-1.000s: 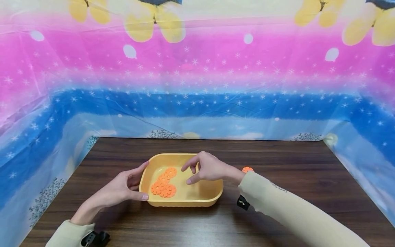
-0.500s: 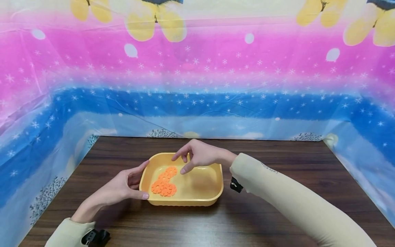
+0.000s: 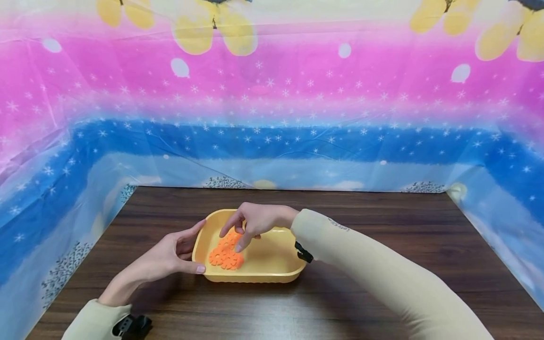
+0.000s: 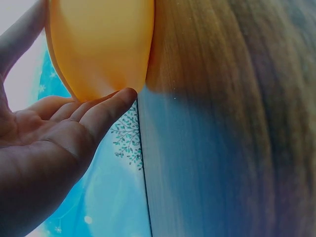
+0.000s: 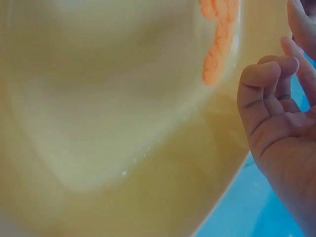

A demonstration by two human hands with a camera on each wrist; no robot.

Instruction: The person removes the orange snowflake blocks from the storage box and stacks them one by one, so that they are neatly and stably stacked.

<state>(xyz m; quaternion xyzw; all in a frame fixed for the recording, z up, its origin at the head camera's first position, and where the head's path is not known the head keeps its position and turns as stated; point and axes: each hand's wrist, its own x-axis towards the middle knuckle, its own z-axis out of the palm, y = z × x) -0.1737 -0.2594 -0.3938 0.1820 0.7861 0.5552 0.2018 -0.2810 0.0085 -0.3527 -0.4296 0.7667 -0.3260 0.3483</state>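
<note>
A yellow plastic tray point(image 3: 272, 271) with rounded corners stands on the table. My left hand point(image 3: 170, 257) grips its left end, thumb at the near corner and fingers along the far one; in the left wrist view, fingers lie against the tray's outer wall. Inside, at the left, several orange notched plastic discs point(image 3: 225, 254), shaped like flowers, lie overlapping. My right hand point(image 3: 255, 221) reaches over them with thumb and index finger spread, and nothing shows between the two. In the right wrist view its other fingers point(image 5: 259, 76) are curled, with the discs beyond.
The dark wood-grain table point(image 3: 374, 212) runs back to a pink and blue printed cloth point(image 3: 272, 141) that hangs around it on the far and side edges. My right sleeve point(image 3: 357, 250) covers part of the tabletop right of the tray.
My right hand has moved left across the tray and down over the discs. An orange disc seen on the table right of the tray is now hidden behind my sleeve. The left hand stays put.
</note>
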